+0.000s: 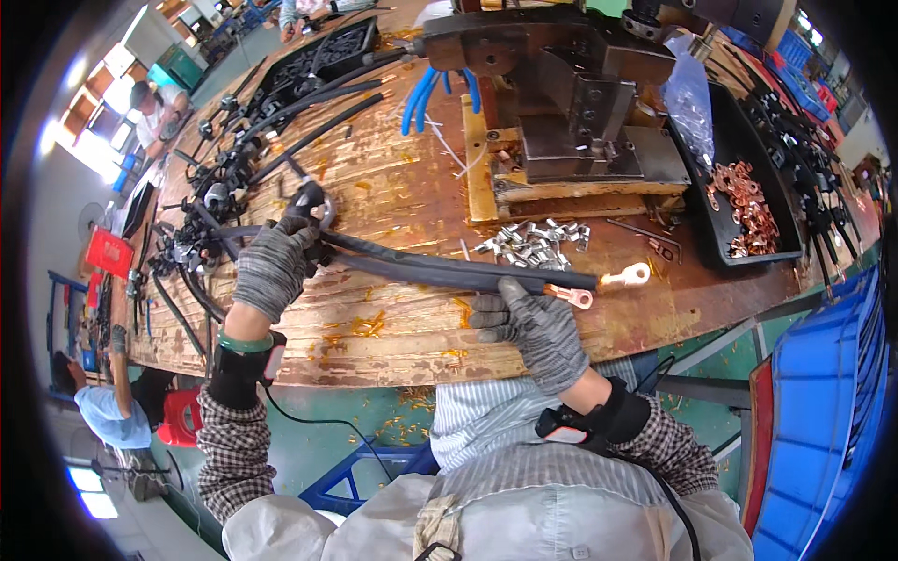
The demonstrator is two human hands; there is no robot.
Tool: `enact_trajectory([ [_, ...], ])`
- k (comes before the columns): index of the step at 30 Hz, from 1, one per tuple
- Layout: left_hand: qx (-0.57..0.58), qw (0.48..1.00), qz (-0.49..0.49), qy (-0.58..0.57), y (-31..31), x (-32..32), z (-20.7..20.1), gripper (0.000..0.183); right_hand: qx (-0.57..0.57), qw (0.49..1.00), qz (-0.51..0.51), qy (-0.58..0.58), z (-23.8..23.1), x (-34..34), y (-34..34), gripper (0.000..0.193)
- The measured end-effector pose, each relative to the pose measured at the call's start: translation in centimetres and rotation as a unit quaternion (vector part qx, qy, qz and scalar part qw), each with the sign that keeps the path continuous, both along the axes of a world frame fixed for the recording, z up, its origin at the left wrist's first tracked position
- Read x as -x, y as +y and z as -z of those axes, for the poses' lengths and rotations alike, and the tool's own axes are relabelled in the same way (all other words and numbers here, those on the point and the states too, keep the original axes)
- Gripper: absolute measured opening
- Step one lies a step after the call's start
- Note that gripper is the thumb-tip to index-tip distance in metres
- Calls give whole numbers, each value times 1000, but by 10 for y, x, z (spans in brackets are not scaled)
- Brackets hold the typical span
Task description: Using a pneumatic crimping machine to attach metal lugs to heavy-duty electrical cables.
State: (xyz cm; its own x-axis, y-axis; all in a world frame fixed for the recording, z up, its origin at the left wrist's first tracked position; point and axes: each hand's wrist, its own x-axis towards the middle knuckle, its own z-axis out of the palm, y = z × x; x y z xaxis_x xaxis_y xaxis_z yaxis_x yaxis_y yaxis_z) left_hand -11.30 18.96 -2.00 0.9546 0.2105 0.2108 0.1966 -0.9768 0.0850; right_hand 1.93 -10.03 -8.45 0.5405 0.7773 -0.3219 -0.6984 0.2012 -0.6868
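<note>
Two thick black cables (421,265) run side by side across the workbench in front of me. Each ends at the right in a copper ring terminal, one bright (625,275) and the other (572,297) just below it. My left hand (276,266), in a grey knitted glove, is closed around the cables' left part, beside a round black connector (311,201). My right hand (533,337), gloved too, presses its thumb on the cables near the terminals; its other fingers are bent at their near side. Small silvery metal sleeves (538,245) lie in a pile beyond the cables.
A heavy dark press (580,112) stands on the wooden workbench (402,187). Right of it, a black tray (739,257) holds copper terminals (748,210). Black cable assemblies (220,192) crowd the left side. A blue bin (809,411) stands at right. Other people sit at far left.
</note>
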Motion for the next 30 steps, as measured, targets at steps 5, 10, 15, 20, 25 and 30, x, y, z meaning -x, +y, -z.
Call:
enact_trajectory([
  [5,130,981,-141,30,-6,16,-7,29,-22,999,-21,15,2,11,-4,39],
  [10,115,983,-142,-2,-30,11,-25,29,-1,997,-58,-60,-9,26,-10,47],
  [15,14,989,-120,-89,-25,5,-31,28,-47,998,-39,-4,22,20,-6,44],
  [20,53,981,-69,-174,-12,33,-47,28,-51,994,91,17,17,-1,-2,43],
  [25,98,984,-5,-148,-4,75,-50,32,-38,994,88,-60,11,-44,3,36],
  [30,119,987,-4,-111,0,79,-20,30,-7,984,120,-128,-9,-65,18,31],
])
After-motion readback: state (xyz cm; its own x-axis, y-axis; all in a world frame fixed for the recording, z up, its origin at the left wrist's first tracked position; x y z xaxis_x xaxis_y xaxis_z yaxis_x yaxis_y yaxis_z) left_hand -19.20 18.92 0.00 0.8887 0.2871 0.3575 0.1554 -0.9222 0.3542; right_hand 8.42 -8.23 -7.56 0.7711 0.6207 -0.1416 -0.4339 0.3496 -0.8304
